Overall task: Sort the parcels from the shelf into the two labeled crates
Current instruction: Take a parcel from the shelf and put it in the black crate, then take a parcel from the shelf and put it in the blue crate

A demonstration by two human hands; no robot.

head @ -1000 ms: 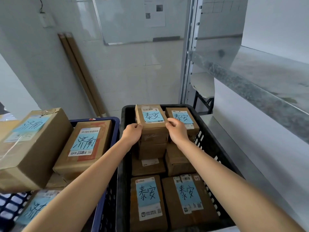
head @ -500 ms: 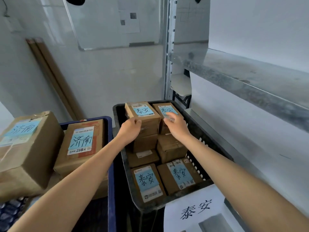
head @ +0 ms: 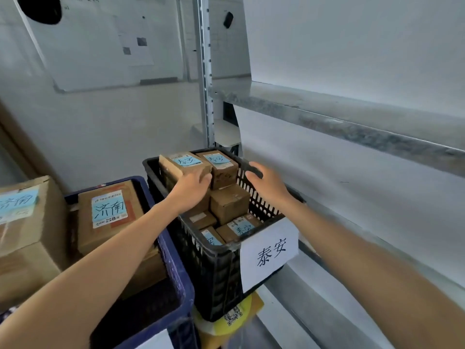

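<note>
Touching the small brown cardboard parcel with a blue handwritten sticker [head: 181,165] with the left hand [head: 191,191], fingers fairly straight against its near end, not wrapped round it. Lying atop the stack at the far left of the black slatted plastic crate [head: 216,273], long axis pointing away from the body, flush beside a matching parcel [head: 222,168]. Hovering over the crate's right wall with the right hand [head: 268,185], fingers spread, holding nothing, apart from every box. Likely only the letting go to do: straight ahead of the left fingertips, nearer that hand.
</note>
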